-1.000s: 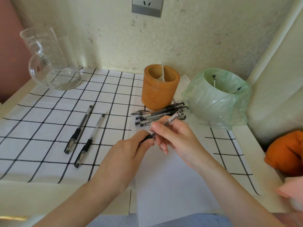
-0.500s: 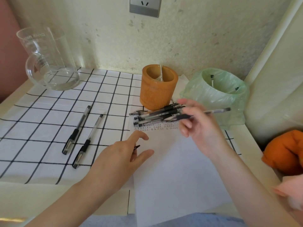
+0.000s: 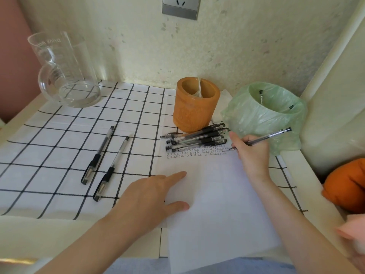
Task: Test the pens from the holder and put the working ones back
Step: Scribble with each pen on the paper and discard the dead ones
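My right hand (image 3: pixel 251 153) grips a clear black-ink pen (image 3: pixel 272 135), its tip down on the white paper (image 3: pixel 215 204) at the end of the rows of written marks (image 3: pixel 197 152). My left hand (image 3: pixel 156 196) lies flat on the paper's left edge, fingers straight. Whether it still has the pen's cap under it is hidden. The orange pen holder (image 3: pixel 195 104) stands behind the paper. Several capped pens (image 3: pixel 197 138) lie in a pile in front of it. Two more pens (image 3: pixel 106 161) lie on the checked cloth to the left.
A small bin lined with a green bag (image 3: pixel 262 115) stands right of the holder with pens inside. A glass jug (image 3: pixel 63 70) stands at the back left. An orange cushion (image 3: pixel 347 184) sits at the right edge. The wall is close behind.
My hands pulled the pen's cap off, then separated. My right hand turned the pen and brought its tip down onto the paper. My left hand flattened on the sheet.
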Demonstrator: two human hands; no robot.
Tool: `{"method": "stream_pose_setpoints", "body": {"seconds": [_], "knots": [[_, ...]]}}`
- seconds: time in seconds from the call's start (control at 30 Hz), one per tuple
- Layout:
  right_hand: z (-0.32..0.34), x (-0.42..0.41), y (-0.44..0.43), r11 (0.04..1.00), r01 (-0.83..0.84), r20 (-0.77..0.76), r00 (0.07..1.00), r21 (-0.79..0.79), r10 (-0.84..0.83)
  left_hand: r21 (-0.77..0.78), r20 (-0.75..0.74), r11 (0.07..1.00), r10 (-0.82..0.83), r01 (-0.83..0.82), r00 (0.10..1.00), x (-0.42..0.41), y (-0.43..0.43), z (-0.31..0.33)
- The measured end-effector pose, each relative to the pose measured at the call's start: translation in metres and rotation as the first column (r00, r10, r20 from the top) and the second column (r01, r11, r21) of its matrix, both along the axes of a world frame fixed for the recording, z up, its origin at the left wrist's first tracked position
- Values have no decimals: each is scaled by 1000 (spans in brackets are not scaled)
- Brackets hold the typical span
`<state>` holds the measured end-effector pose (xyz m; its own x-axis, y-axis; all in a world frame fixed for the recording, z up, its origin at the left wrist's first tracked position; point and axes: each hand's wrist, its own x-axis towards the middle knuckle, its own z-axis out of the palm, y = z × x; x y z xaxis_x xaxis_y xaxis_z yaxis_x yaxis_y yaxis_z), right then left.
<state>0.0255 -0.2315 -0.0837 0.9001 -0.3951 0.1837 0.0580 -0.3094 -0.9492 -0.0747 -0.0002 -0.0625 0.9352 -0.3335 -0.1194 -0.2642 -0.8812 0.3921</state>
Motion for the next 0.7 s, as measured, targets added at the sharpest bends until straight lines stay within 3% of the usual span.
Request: {"method": "stream_pose_setpoints", "body": {"seconds": [0.27, 0.7], "knots": [[-10, 4, -3, 995, 43, 21, 999, -91, -41, -22, 19, 1000, -1, 1, 1000, 0, 0, 0], [-13, 4, -4, 992, -33, 50, 998, -120, 39, -33, 28, 999, -7, 8, 1000, 0, 0, 0]]}}
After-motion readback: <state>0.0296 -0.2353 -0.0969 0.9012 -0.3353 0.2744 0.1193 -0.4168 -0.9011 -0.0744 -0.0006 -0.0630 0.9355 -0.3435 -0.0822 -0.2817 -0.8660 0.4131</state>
